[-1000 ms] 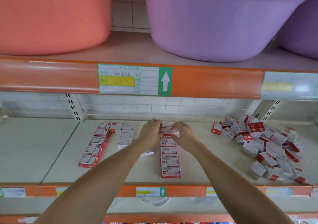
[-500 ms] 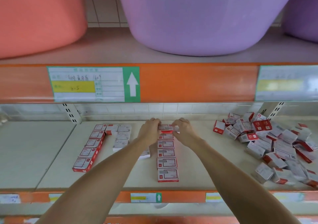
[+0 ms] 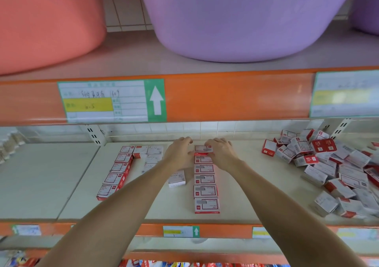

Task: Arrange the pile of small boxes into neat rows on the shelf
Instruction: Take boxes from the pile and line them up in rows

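Observation:
Small red-and-white boxes lie on the cream shelf (image 3: 242, 201). A neat row (image 3: 205, 188) runs from the front toward the back in the middle. At its far end sits one box (image 3: 202, 150), with my left hand (image 3: 179, 153) at its left side and my right hand (image 3: 220, 151) at its right; the fingers of both curl round its edges. A second row (image 3: 117, 173) lies to the left, with more boxes (image 3: 152, 153) beside it, partly hidden by my left arm. A loose pile (image 3: 332, 164) covers the shelf's right end.
The orange edge of the upper shelf (image 3: 225, 96) overhangs close above my hands and carries price labels. A pink tub (image 3: 47, 20) and a purple tub (image 3: 246, 16) stand on it. One stray box (image 3: 176, 178) lies beside my left forearm. Another shelf panel (image 3: 41, 176) adjoins on the left.
Both hands have stayed at the far box of the middle row. The view has shifted, with the shelf sliding left and down in the frame.

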### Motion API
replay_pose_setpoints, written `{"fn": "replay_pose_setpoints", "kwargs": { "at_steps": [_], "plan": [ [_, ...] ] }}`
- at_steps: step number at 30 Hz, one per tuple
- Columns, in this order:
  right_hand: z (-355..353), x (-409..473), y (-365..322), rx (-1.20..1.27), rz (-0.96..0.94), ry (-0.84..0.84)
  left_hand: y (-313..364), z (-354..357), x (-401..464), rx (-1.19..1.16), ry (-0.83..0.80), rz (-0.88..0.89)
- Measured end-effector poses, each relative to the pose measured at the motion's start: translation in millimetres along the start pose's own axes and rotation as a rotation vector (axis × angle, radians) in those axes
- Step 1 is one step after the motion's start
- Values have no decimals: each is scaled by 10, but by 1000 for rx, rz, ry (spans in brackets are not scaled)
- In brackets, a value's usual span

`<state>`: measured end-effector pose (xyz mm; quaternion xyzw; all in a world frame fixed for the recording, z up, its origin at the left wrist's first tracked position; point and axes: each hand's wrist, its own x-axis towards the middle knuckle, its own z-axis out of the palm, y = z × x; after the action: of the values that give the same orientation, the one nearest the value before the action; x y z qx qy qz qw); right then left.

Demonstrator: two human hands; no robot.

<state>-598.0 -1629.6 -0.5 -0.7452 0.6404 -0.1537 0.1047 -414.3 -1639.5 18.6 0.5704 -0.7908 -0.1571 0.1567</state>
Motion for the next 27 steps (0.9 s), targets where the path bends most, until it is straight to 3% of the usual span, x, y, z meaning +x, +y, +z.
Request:
{"fn": "replay_pose_setpoints", "kwargs": {
  "at_steps": [10, 17, 23, 27],
  "plan": [
    [-11, -81, -64, 13, 50, 10, -6, -97, -133, 34, -3, 53],
    [-75, -240, -298, 68, -46, 27, -124, -208, -278, 145, -25, 68],
    [-99, -442, -651, 85, -169, -129, -339, -354, -454, 247, -65, 100],
    [-30, -523, -854, -132, -262, -235, -510, -493, -623, 220, -53, 81]
  ]
}}
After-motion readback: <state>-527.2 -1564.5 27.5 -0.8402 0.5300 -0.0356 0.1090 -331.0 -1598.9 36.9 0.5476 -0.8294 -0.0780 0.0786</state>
